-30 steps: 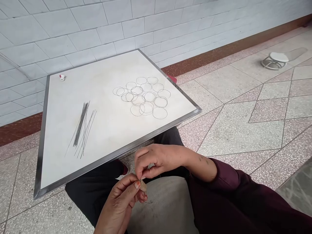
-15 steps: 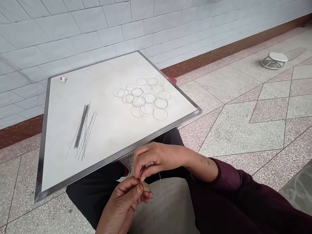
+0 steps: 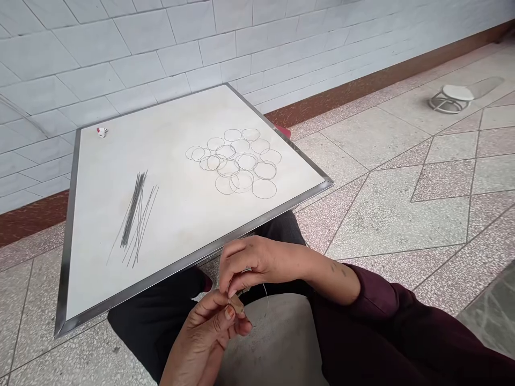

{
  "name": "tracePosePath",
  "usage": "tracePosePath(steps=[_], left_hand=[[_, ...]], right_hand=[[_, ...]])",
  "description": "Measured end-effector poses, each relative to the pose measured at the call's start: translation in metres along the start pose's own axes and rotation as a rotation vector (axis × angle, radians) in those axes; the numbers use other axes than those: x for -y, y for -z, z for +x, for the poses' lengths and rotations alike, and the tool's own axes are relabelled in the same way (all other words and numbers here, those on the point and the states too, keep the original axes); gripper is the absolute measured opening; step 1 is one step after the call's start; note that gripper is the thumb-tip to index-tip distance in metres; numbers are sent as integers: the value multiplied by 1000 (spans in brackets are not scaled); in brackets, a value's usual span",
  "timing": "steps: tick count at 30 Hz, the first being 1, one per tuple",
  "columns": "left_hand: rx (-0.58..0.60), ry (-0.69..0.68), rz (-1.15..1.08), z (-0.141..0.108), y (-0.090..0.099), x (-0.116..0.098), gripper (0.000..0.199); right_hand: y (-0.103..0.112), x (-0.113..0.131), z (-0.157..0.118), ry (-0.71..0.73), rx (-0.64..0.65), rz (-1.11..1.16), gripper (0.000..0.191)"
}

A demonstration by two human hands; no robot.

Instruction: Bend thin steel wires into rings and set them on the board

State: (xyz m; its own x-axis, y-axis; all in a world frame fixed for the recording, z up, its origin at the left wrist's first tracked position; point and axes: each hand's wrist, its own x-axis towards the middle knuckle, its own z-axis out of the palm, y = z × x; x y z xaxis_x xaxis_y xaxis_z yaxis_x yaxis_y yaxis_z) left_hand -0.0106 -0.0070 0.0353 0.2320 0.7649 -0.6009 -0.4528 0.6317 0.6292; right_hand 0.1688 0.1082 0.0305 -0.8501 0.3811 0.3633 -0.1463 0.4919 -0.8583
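Above my lap, both hands come together over a thin wire (image 3: 267, 299), which bends in a curve out to the right. My left hand (image 3: 211, 327) is closed, thumb and index finger pinching the wire. A tan wrapping, perhaps tape, (image 3: 237, 305) shows at the left fingers. From above, my right hand (image 3: 247, 262) is closed too, its fingertips pinching at the same spot just over the left thumb. The wire's ends between the fingertips are mostly hidden.
A white table (image 3: 177, 214) with a metal edge stands ahead. Several wire rings (image 3: 264, 188) lie overlapping on its right, a bundle of straight wires (image 3: 132, 212) on its left. A small red-and-white object (image 3: 102, 132) sits at the far corner. A stool (image 3: 451, 99) stands far right.
My right fingertips have shifted slightly left at the pinch, and the wire's curve has swung a little to the right. The things on the table lie as before.
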Motion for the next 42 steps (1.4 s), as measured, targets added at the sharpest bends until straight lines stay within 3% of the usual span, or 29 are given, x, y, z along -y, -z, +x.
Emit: tracePosePath(steps=[6,18,22,24,28,30,34,42], left_hand=[[-17,-118,-58,3,3,2,8],[18,-120,-45,-1,4,13,11],[-52,-135,-56,-3,-1,11,14],[-79,-170,-100,-2,-2,9,15],[-122,-242,-237,3,1,9,27],[-147,-293,-279,4,3,10,30],[-136,-358,-287,4,7,14,27],[-85,-338,-148,3,10,14,12]], right_hand=[[-1,2,-1,-24,-73,-29,15],[-9,-6,-6,69,-84,-2,18],[-8,-8,-6,-15,-157,29,19],[-7,-9,-8,-38,-201,58,44],[-14,-13,-11,50,-193,95,127],[-22,-17,-11,44,-179,93,142],[-35,-21,-7,90,-219,155,149],[-34,-18,-7,54,-295,71,128]])
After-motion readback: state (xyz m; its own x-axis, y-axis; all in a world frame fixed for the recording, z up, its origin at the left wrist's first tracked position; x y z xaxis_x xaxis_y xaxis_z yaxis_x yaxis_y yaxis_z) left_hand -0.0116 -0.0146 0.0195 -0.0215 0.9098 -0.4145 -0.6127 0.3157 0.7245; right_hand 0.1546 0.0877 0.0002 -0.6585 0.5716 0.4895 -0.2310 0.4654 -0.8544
